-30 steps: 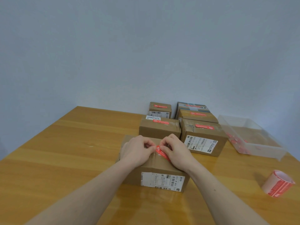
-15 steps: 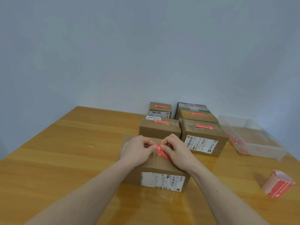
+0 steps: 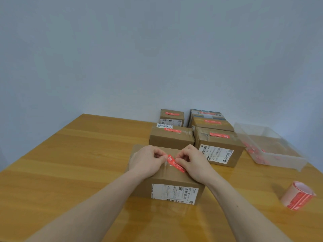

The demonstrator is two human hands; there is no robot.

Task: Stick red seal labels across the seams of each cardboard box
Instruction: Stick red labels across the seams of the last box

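head view. the near cardboard box sits on the wooden tabletop, its shipping label facing the camera. both hands rest on top of this box. the left hand has its fingers curled, and thumb and forefinger pinch the left end of a red seal label. the right hand has its fingers curled too, pinching the same label on its right side. the label lies slanted across the taped seam on the box top; whether it is fully stuck down cannot be told.

behind the near box stand four more boxes, each carrying a red label on top: a middle-left box, a middle-right box, a far-left box and a far-right box. right of the near box and well apart, a roll of red labels lies on the tabletop. behind the roll, right of the middle-right box, sits a clear plastic tray with red pieces inside.
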